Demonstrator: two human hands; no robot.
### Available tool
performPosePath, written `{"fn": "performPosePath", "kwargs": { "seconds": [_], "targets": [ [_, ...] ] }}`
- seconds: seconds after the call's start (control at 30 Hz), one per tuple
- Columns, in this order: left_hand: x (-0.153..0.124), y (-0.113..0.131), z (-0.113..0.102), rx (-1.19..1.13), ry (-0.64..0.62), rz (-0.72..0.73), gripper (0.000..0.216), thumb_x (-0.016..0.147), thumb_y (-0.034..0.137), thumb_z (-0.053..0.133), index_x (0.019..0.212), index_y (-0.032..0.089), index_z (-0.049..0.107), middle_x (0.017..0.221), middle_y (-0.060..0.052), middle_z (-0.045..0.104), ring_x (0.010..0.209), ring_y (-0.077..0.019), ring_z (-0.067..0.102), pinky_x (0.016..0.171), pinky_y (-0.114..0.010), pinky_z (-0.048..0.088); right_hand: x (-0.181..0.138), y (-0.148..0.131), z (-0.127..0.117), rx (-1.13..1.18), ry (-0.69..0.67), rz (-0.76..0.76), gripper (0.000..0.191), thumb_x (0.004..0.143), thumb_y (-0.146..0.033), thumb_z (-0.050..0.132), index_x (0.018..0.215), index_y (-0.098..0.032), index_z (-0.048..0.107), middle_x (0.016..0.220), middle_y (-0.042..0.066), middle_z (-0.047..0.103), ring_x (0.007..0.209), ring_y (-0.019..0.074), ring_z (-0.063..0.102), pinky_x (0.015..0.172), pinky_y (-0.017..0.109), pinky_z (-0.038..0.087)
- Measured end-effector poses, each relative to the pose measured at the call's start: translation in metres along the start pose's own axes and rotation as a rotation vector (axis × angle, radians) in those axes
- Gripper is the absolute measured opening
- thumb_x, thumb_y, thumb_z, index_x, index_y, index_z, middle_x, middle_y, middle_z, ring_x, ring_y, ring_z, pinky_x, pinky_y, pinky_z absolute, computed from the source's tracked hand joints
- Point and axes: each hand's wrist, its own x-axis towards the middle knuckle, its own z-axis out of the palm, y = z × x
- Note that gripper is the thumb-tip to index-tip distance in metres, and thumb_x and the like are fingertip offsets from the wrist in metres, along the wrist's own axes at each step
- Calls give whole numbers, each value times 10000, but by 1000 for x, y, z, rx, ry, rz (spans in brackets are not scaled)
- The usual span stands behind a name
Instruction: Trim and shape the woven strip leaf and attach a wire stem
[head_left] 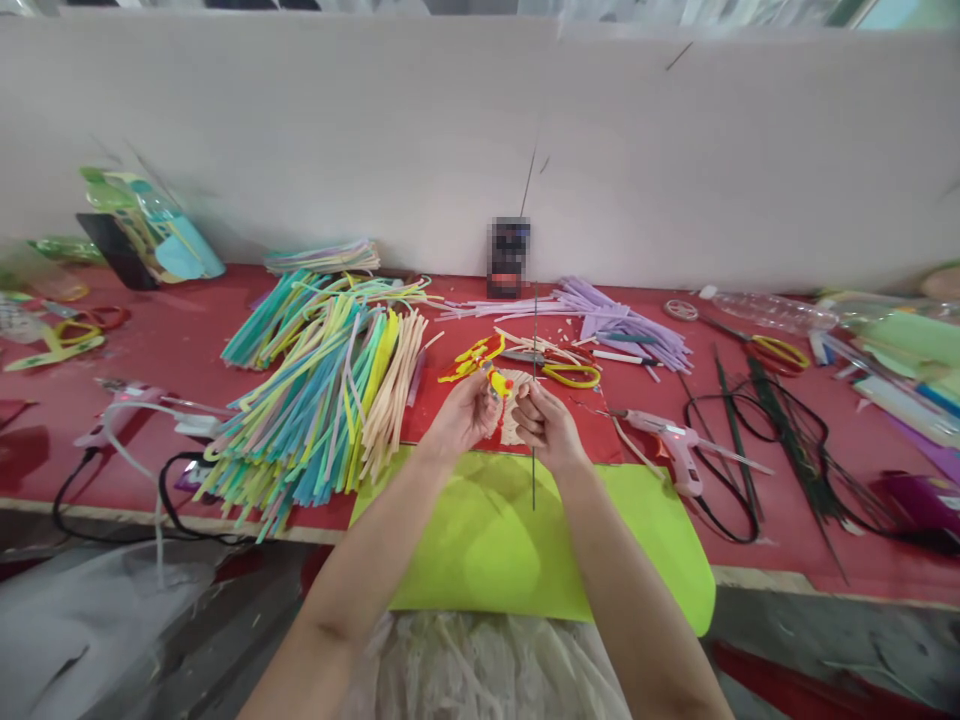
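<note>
My left hand (463,412) is closed, its fingertips pinching a small yellow and red craft piece (498,382) that looks made of fuzzy pipe cleaners. Yellow and red loops (480,352) show just beyond those fingers; I cannot tell whether they join it. In my right hand (551,422), fingers curled, a thin dark wire stem (534,490) stands nearly upright, reaching above and below the fist. The two hands are close together but apart. Below them a pale textured pad (512,428) lies on a red sheet (600,425). Yellow-handled scissors (574,375) rest just behind my right hand.
A big pile of pastel pipe cleaners (315,400) is at left, purple ones (622,325) behind right. A pink glue gun (679,445) with black cord lies right, another (124,415) left. A phone (508,258) leans on the wall. Lime-green sheet (495,570) hangs over the front edge.
</note>
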Motion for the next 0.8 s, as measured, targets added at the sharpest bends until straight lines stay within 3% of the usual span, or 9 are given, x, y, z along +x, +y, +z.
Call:
{"fn": "performPosePath", "kwargs": {
  "seconds": [0.3,0.63,0.8],
  "targets": [
    [-1,-5,-5,89,-63,85,134,864,175,520,766,108,582,506,33,599,343,-33,526,368,-84,429,0,2,-2,-5,-5,7,233,749,-395,654,781,-206,522,533,-96,114,412,56,60,284,117,121],
    [-3,-5,-7,134,-111,95,170,860,165,519,707,107,567,483,32,580,326,-27,497,359,-94,407,2,5,-6,-51,36,26,255,756,-431,630,772,-213,497,502,-105,133,373,48,91,281,126,136],
    [5,-7,-13,177,-126,125,181,843,208,550,686,119,563,489,32,570,383,-39,530,406,-108,432,-9,1,13,-195,126,-129,276,750,-449,628,737,-227,464,479,-112,178,361,36,115,306,141,122]
  ]
}}
